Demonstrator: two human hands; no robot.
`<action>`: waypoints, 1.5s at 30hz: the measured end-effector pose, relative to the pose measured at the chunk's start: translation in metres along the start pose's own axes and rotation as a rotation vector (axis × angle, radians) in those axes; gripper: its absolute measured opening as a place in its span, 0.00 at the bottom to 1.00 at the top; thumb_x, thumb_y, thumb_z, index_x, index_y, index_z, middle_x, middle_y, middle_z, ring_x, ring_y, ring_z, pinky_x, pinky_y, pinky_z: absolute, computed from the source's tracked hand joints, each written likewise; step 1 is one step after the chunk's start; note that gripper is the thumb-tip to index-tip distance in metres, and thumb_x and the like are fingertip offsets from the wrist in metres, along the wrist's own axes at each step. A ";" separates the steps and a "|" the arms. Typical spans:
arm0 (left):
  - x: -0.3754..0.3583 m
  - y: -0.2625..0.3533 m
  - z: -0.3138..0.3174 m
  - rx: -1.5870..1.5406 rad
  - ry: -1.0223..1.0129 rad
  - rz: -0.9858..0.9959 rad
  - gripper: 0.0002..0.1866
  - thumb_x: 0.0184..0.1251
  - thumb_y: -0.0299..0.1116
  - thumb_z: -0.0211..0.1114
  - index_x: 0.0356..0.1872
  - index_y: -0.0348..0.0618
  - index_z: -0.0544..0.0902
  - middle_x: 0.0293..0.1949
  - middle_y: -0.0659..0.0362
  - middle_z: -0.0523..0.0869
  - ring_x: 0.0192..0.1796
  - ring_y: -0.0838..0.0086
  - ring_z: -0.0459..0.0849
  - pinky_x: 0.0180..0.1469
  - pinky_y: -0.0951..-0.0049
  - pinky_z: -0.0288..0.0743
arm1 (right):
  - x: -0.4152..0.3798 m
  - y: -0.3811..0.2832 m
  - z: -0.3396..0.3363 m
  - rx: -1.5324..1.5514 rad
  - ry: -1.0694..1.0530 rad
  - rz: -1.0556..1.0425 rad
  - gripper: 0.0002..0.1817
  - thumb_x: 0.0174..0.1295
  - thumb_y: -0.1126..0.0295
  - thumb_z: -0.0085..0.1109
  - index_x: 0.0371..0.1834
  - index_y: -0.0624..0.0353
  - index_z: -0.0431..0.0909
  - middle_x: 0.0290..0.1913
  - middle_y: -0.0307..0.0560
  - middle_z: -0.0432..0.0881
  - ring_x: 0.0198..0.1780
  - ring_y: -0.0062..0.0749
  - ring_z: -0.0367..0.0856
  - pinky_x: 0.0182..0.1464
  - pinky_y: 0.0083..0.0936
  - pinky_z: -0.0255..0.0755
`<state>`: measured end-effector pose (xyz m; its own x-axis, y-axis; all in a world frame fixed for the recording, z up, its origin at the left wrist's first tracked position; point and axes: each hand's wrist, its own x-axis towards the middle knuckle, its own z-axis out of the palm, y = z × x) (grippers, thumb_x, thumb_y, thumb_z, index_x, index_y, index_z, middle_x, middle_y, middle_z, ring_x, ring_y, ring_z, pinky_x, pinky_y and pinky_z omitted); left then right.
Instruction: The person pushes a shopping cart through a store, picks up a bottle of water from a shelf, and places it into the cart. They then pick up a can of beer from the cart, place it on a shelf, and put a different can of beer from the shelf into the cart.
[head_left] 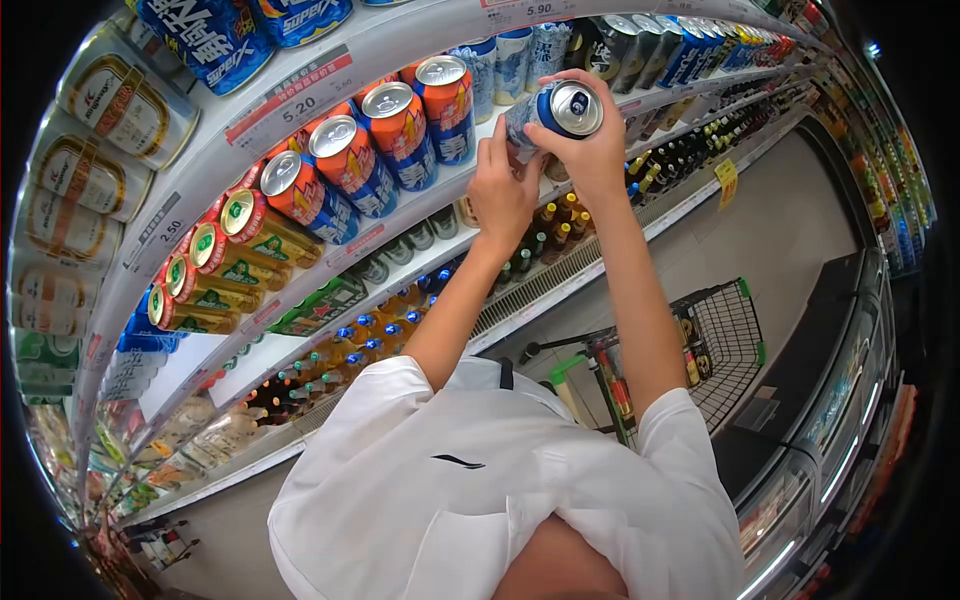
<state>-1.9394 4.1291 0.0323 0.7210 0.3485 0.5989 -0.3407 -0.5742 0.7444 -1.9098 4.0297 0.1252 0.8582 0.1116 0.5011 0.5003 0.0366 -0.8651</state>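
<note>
A blue and white drink can (pixel 529 113) is tilted in front of the shelf, its silver top with the pull tab facing me. My right hand (pixel 592 145) wraps round the can near its top, fingers on the far side and thumb across the near side. My left hand (pixel 507 190) is just below, its fingers and thumb pressed against the can's lower side. Part of the printed label is covered by my fingers. Behind the can are similar blue and white cans (pixel 512 62) on the shelf. Orange and blue cans (pixel 400 135) stand to the left of my hands.
Gold cans with red rims (pixel 235 245) and large white cans (pixel 120 100) fill the shelves at left. Price strips (pixel 290 95) run along the shelf edges. Bottles (pixel 375 335) line the lower shelf. A shopping cart (pixel 735 350) with goods inside stands at right, beside a glass-fronted case (pixel 845 400).
</note>
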 end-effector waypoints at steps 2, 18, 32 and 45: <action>0.006 -0.006 0.002 -0.043 -0.015 -0.014 0.34 0.60 0.29 0.72 0.67 0.31 0.71 0.36 0.56 0.80 0.28 0.72 0.84 0.29 0.69 0.77 | 0.017 0.012 0.007 -0.093 -0.025 -0.079 0.33 0.45 0.82 0.76 0.57 0.58 0.74 0.54 0.44 0.83 0.53 0.26 0.81 0.57 0.25 0.76; -0.007 -0.010 0.007 -0.054 -0.146 -0.115 0.49 0.58 0.32 0.72 0.73 0.19 0.50 0.53 0.45 0.74 0.37 0.64 0.85 0.36 0.64 0.80 | 0.049 0.075 0.011 -0.307 -0.334 0.187 0.46 0.41 0.58 0.83 0.63 0.66 0.70 0.56 0.56 0.83 0.57 0.43 0.83 0.61 0.35 0.75; -0.016 -0.013 0.012 -0.129 -0.163 -0.077 0.51 0.59 0.29 0.71 0.73 0.17 0.45 0.57 0.40 0.71 0.39 0.66 0.86 0.35 0.70 0.83 | 0.039 0.079 0.007 -0.377 -0.297 0.244 0.40 0.45 0.61 0.83 0.60 0.67 0.74 0.52 0.51 0.86 0.55 0.35 0.84 0.57 0.33 0.78; -0.041 -0.016 0.010 -0.308 -0.144 -0.266 0.46 0.56 0.23 0.72 0.74 0.25 0.54 0.60 0.44 0.70 0.48 0.65 0.84 0.40 0.74 0.84 | -0.010 0.106 0.030 -0.566 0.075 0.006 0.41 0.46 0.55 0.80 0.60 0.69 0.74 0.55 0.62 0.83 0.57 0.52 0.83 0.59 0.41 0.75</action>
<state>-1.9575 4.1166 -0.0071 0.8775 0.3348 0.3435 -0.2806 -0.2225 0.9337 -1.8687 4.0622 0.0272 0.8564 0.0389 0.5148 0.4617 -0.5037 -0.7302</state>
